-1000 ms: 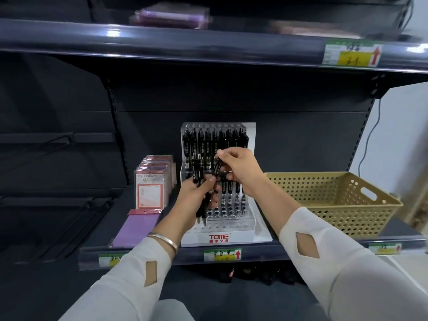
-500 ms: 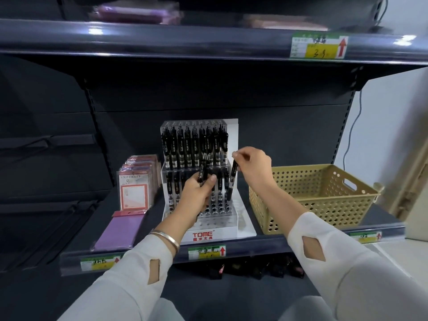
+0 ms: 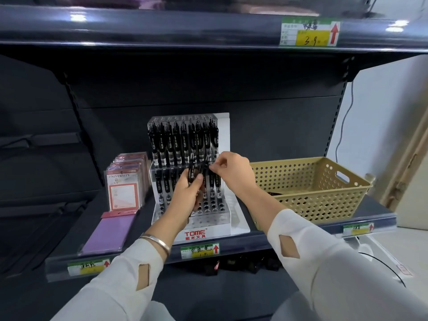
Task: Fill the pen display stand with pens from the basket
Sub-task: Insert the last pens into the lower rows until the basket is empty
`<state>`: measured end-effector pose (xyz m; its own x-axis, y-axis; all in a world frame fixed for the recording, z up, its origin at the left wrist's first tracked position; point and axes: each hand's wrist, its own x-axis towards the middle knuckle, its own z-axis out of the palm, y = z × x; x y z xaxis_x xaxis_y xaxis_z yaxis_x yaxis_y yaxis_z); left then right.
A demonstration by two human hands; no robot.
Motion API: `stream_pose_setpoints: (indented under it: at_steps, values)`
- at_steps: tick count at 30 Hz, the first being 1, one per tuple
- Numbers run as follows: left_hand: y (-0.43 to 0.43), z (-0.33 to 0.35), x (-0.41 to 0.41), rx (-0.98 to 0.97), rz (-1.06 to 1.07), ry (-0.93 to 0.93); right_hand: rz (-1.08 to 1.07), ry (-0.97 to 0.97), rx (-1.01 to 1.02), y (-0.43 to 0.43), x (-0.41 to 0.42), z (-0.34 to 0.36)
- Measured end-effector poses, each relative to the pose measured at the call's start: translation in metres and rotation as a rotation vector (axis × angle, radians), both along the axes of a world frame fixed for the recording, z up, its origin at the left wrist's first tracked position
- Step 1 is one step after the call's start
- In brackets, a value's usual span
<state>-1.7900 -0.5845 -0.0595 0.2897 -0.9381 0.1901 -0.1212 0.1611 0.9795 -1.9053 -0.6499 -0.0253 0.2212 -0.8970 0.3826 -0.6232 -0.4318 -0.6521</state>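
Observation:
A clear tiered pen display stand [image 3: 203, 224] with a white TOME base sits mid-shelf. Its top row is full of black pens [image 3: 183, 144]; the lower rows hold some pens and several bare holes. In front of the stand, my left hand [image 3: 187, 193] grips a small bunch of black pens [image 3: 192, 173]. My right hand [image 3: 231, 169] pinches the top of one pen in that bunch. The tan perforated basket [image 3: 324, 198] stands to the right of the stand, with a few dark pens just visible on its bottom.
Packs of cards labelled UNIVERSITY [image 3: 124, 188] and a purple flat pack [image 3: 108, 232] lie left of the stand. An upper shelf [image 3: 208, 31] overhangs everything. Price tags line the shelf's front rail [image 3: 254, 242]. Dark items sit on the level below.
My right hand has come back left from the stand's right side to the bunch in my left hand and now pinches a pen there. The camera has shifted slightly.

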Motion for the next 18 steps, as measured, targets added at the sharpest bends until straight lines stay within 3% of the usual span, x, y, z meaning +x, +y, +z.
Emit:
stream_pose_setpoints:
  at_steps: [10,18]
  values:
    - [-0.001,-0.004,-0.003,0.002,0.009,0.002,0.018,-0.005,0.018,-0.001,-0.006,-0.011]
    - [0.000,-0.001,-0.009,0.039,-0.035,0.142,0.032,0.130,0.003,-0.002,-0.014,0.006]
